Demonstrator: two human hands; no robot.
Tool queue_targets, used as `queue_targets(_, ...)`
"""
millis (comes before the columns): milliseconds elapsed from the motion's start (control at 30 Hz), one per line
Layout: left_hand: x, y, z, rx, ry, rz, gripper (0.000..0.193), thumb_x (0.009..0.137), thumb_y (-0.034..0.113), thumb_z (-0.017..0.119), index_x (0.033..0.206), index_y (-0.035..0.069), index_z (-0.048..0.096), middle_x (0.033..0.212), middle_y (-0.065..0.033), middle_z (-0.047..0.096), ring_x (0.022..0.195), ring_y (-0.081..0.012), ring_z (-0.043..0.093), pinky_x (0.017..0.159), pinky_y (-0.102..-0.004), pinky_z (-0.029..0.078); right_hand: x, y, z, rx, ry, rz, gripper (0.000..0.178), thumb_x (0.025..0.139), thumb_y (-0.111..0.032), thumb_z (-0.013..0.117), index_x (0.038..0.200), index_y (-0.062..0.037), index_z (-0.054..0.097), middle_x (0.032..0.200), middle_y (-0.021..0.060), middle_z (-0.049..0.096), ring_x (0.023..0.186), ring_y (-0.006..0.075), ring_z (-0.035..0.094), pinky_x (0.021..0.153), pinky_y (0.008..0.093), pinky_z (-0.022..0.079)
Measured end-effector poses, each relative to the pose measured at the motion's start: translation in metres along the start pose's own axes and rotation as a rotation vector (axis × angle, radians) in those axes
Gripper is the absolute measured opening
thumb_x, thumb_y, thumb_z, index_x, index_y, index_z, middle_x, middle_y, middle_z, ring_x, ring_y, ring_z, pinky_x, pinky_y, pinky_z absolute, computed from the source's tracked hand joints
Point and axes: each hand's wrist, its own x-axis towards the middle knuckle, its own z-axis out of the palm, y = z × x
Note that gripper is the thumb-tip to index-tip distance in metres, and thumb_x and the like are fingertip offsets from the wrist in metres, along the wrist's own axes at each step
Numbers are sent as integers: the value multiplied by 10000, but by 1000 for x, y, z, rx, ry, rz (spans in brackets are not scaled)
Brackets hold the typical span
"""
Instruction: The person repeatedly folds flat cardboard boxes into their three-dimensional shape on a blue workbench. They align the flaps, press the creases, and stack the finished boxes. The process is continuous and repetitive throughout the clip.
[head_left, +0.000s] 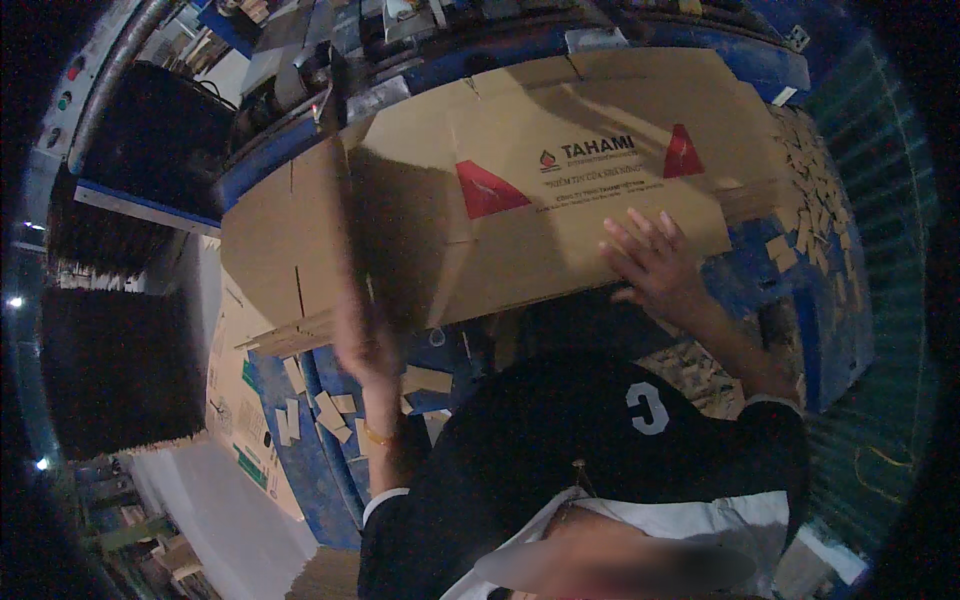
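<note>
Seen from the head camera, the flat printed cardboard (pixel 440 200) lies just ahead of both hands, its long axis running left to right, with the spread, unclenched right hand (pixel 655 270) against its right part by the near edge, and the left hand (pixel 365 345) at that same edge left of the middle, its blurred fingers apparently closed around a long stick-like tool (pixel 341 200) pointing away across the board. A blue machine rail (pixel 760 68) bounds the far edge, scraps (pixel 820 200) crowd the right end, and a dark gap gives some room before the black shirt (pixel 540 430).
</note>
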Motion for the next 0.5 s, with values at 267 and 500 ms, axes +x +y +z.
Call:
queue_targets(267, 10, 15, 27, 524, -784, 123, 481, 835, 96, 556, 1312, 118, 504, 1382, -133, 458, 1301, -309, 412, 1066, -499, 307, 0, 7, 13, -31, 124, -91, 374, 823, -219, 586, 1188, -142, 554, 1308, 95, 518, 1227, 351, 469, 999, 520, 383)
queue_targets(500, 78, -15, 24, 321, -642, 193, 577, 775, 52, 569, 1340, 136, 488, 1406, -123, 429, 1299, -319, 407, 1082, -467, 307, 57, 46, 11, -85, 86, -114, 395, 837, -169, 572, 1231, -152, 546, 1320, 77, 516, 1261, 260, 457, 1019, 476, 381)
